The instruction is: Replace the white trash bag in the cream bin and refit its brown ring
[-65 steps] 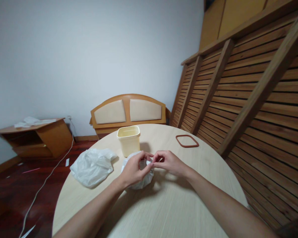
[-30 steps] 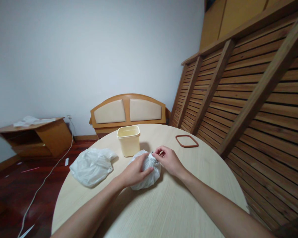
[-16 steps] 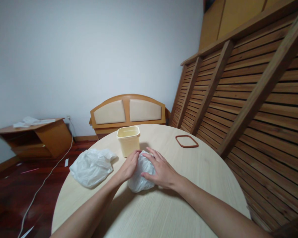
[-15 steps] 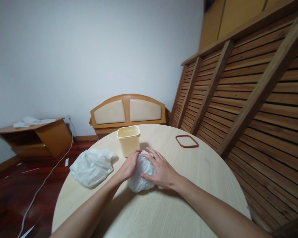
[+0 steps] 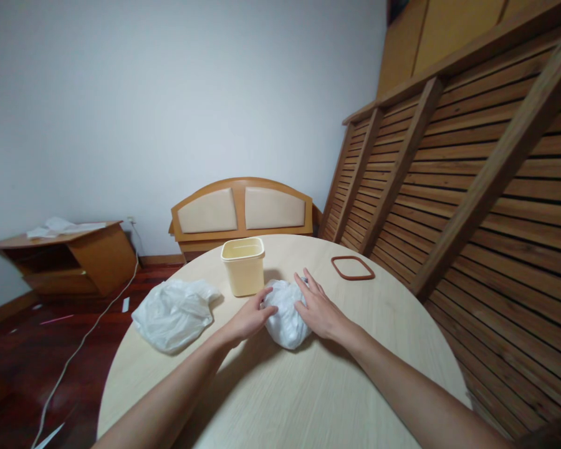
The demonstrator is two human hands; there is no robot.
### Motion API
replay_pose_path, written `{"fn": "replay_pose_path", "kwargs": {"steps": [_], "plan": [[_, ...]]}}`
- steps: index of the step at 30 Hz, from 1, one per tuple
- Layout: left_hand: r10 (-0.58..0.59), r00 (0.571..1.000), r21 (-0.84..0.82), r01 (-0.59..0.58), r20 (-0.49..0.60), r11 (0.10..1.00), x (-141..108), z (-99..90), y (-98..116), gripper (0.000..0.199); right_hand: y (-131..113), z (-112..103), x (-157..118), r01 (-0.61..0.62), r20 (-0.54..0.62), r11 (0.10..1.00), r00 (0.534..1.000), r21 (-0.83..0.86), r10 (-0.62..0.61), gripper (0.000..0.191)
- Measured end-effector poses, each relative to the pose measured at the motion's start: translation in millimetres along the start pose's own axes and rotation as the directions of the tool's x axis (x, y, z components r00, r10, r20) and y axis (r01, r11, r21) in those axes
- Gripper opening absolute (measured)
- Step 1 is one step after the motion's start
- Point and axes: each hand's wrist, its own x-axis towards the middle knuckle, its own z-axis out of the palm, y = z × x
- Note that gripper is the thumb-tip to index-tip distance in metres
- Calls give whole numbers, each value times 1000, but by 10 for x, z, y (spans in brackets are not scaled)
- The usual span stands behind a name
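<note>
Two hands (image 5: 251, 317) (image 5: 323, 313), rounded white bag (image 5: 286, 321) between, long axis unclear

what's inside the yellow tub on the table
Looking into the yellow tub on the table, only the upper part of its bare inner walls shows, with nothing reaching up to the rim. The bottom is hidden by the near wall, so I can't tell whether anything lies there.

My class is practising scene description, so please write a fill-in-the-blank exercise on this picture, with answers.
The left hand and right hand touch a rounded bag coloured ____.
The yellow container stands on a table whose top is ____, not square.
In the picture, the brown ring lies to the container's ____.
A looser bag lies on the table's ____ side.

white; round; right; left
</note>
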Motion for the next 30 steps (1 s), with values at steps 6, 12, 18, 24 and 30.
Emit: {"fn": "replay_pose_path", "kwargs": {"steps": [6,12,18,24,30], "plan": [[112,988,-57,-107,104,993,-50,80,-20,64,-127,-63,-49,-116,-6,993,993,-26,116,87],[182,973,79,-194,138,978,-3,87,-74,36,-170,-84,-101,-47,-27,983,999,-178,43,87],[357,934,456,-307,-25,835,29,62,-173,30,-68,-81,-96,54,-9,976,998,-212,-57,61],[451,891,642,-374,50,669,17,81,-268,32,184,-268,-21,-127,-12,938,991,-323,130,47],[373,918,705,-351,131,616,36,135,-371,27,619,-555,15,-292,25,852,942,-434,335,48]]}}
